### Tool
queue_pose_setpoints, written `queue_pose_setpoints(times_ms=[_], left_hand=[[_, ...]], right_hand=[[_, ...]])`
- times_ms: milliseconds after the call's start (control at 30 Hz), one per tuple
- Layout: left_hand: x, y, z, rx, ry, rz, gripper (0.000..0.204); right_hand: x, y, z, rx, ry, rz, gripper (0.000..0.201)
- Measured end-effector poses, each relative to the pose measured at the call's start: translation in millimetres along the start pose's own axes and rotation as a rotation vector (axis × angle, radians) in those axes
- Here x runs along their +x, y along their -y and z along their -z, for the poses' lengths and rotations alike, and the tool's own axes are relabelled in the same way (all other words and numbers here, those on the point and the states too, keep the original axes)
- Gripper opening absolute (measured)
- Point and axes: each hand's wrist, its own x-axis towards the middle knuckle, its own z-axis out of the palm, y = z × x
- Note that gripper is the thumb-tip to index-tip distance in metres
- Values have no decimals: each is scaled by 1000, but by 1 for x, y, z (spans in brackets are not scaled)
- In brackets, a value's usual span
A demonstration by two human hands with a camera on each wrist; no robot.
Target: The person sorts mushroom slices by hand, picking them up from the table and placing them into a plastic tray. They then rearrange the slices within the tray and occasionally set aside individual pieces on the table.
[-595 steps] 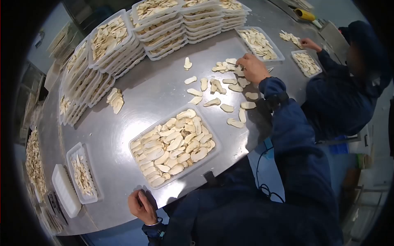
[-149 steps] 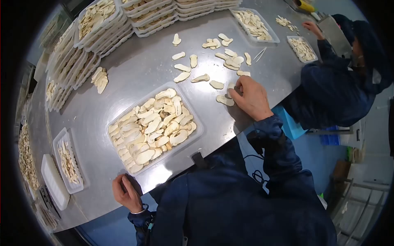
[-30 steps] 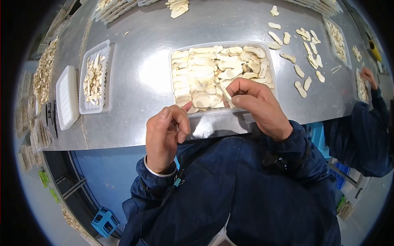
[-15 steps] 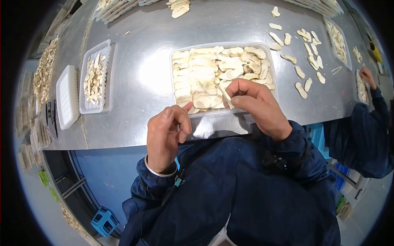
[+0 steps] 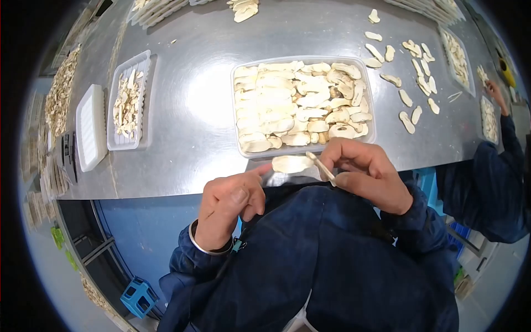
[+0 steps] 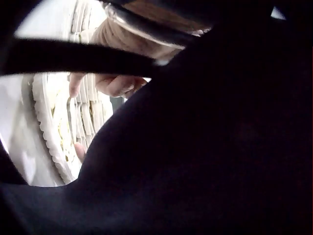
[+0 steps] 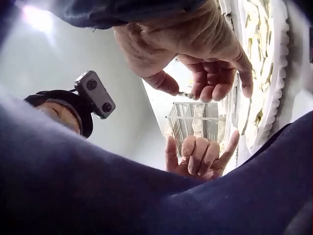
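A pale mushroom slice (image 5: 292,164) hangs between the two hands, just in front of the tray's near edge. The index finger of my left hand (image 5: 229,207) reaches out straight to its left end, while the other fingers curl without holding anything. My right hand (image 5: 370,176) pinches a second, narrow mushroom slice (image 5: 323,168) between thumb and fingers, seen edge-on beside the first. Behind both hands, mushroom slices lie in overlapping rows in a large clear tray (image 5: 373,124). The right wrist view has the right hand (image 7: 195,54) above and the left hand (image 7: 200,156) facing it.
Loose mushroom slices (image 5: 405,98) lie on the metal table (image 5: 182,138) to the right. A smaller tray (image 5: 145,61) of pieces and a white tray (image 5: 90,127) stand left. Stacked trays (image 5: 160,14) line the back. Another person's hand (image 5: 494,91) works at far right.
Both hands have drawn back from over the tray's near edge toward the body. A slice at the tray's front has come up between them; the right hand keeps its narrow slice.
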Motion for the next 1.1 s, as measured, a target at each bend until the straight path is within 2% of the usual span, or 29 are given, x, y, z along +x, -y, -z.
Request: queue_pose_setpoints(times_ms=[133, 233, 333, 367, 467, 633, 1100], left_hand=[[0, 7, -5, 8, -7, 124, 61], [0, 12, -5, 4, -21, 132, 57], [-2, 18, 0, -15, -19, 94, 50], [-3, 19, 2, -23, -17, 80, 48], [-6, 22, 4, -45, -53, 103, 48], [-10, 22, 9, -59, -83, 100, 47], [-11, 22, 10, -61, -94, 98, 48]], right_hand=[[0, -8, 4, 10, 35, -86, 9], [3, -9, 2, -155, 4, -9, 8], [13, 3, 1, -868, -41, 336, 11], [17, 2, -6, -1008, -142, 431, 17], [43, -7, -6, -1326, -185, 727, 20], [67, -21, -7, -1498, -140, 715, 20], [73, -25, -8, -1547, -155, 669, 15]])
